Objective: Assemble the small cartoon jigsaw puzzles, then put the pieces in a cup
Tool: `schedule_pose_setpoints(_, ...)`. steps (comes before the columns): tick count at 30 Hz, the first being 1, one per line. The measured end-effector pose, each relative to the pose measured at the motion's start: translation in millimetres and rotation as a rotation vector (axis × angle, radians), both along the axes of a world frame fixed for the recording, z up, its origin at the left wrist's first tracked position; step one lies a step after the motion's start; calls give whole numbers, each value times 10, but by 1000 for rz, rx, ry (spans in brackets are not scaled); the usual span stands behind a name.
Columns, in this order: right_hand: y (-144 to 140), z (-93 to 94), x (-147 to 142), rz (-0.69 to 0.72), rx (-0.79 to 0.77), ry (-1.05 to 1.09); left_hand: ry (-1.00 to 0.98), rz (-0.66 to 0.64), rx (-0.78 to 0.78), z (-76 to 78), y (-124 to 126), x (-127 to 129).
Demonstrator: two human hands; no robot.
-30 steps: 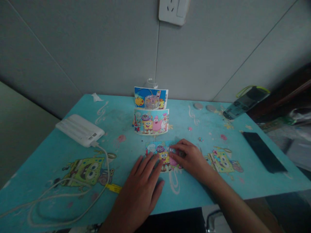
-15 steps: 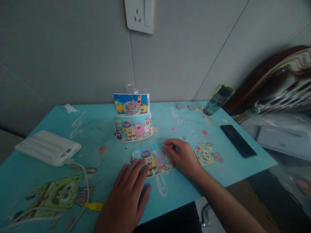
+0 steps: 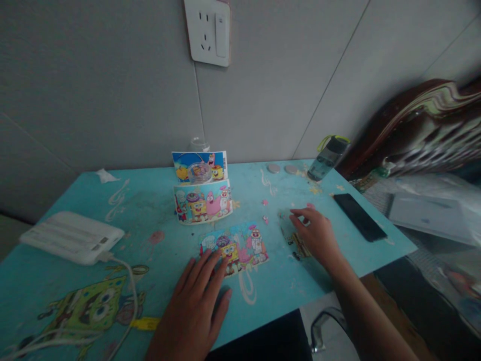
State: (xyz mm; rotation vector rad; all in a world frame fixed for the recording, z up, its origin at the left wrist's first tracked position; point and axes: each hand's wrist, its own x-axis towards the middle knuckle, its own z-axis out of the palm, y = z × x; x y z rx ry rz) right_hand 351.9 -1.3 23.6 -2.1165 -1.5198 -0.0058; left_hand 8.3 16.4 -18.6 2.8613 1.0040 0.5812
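While my left hand point(image 3: 195, 306) lies flat, fingers spread, on the glossy rectangular puzzle point(image 3: 235, 246) | right hand point(image 3: 315, 233) loosely curled, seemingly empty, on the table point(image 3: 158, 220).

Turquoise and cartoon prints
Turquoise desk point(image 3: 158, 198) with yellow cartoon figures; multicoloured cartoon puzzle point(image 3: 235, 246); white power bank point(image 3: 71, 236); black phone point(image 3: 359, 216).
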Motion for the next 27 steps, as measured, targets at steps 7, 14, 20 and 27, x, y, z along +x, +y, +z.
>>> schedule_pose_setpoints(7,-446,-44,273,-59,-209,6,4,13,-11,-30,-23,11)
schedule_pose_setpoints(14,-377,-97,263,-49,-208,147,17,40,-6,55,-45,29)
schedule_pose_setpoints(20,-331,-38,266,-41,-173,251,36,43,-33,80,-52,31)
schedule_pose_setpoints(27,-93,197,-450,290,-185,451,48,55,-75,104,-73,35)
